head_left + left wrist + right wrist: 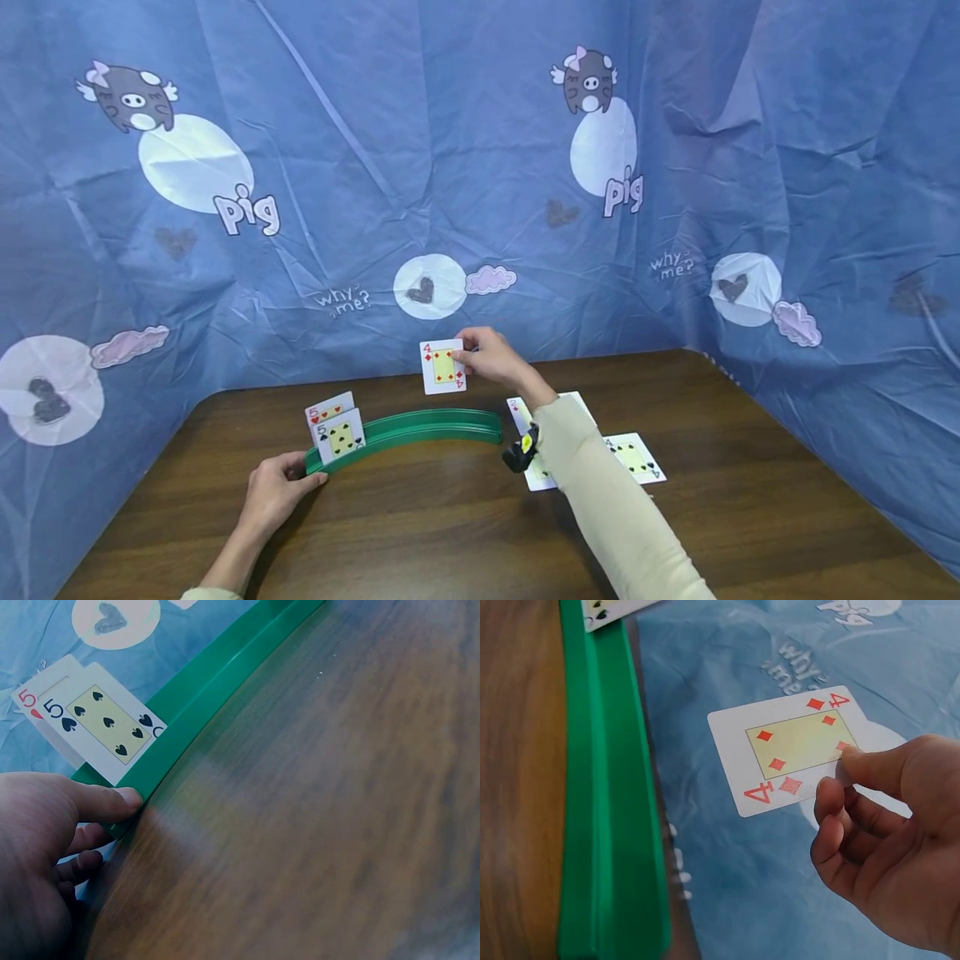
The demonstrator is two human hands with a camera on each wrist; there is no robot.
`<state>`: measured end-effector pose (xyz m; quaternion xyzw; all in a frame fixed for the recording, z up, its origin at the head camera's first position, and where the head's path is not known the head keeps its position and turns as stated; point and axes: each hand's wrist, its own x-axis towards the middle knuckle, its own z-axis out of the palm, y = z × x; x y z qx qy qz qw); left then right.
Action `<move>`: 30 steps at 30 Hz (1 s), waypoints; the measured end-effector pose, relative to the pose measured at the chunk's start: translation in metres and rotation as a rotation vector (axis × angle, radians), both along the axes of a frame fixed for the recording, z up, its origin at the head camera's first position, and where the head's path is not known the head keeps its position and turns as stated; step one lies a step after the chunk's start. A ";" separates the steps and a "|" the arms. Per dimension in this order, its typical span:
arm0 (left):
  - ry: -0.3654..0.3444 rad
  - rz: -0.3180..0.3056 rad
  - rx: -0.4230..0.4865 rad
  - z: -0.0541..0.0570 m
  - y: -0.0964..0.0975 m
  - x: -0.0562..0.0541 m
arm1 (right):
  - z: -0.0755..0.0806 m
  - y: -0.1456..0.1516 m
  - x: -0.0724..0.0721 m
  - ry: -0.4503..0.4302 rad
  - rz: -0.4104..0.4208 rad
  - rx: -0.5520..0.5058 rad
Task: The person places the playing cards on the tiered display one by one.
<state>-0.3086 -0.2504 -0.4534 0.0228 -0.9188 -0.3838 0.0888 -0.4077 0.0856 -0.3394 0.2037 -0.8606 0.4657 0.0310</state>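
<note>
My right hand (491, 357) pinches a four of diamonds card (442, 367) by its edge, held up above and behind the curved green card holder (427, 425). In the right wrist view the thumb lies on the face of that card (787, 750), fingers curled behind it. My left hand (276, 493) grips the holder's left end, thumb on its front wall, as the left wrist view shows. Two cards stand in the holder near that hand: a five of spades (342, 437) in front and a five of hearts (328, 407) behind it, partly covered.
Right of the holder, several cards lie on the wooden table (420, 533), among them a four of spades (636, 458); my right sleeve (600, 492) hides part of them. A blue printed cloth (480, 167) hangs behind the table and along its sides.
</note>
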 end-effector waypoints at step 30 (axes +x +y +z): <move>-0.008 -0.011 -0.002 -0.001 -0.002 -0.001 | -0.039 -0.085 0.006 0.060 0.093 0.070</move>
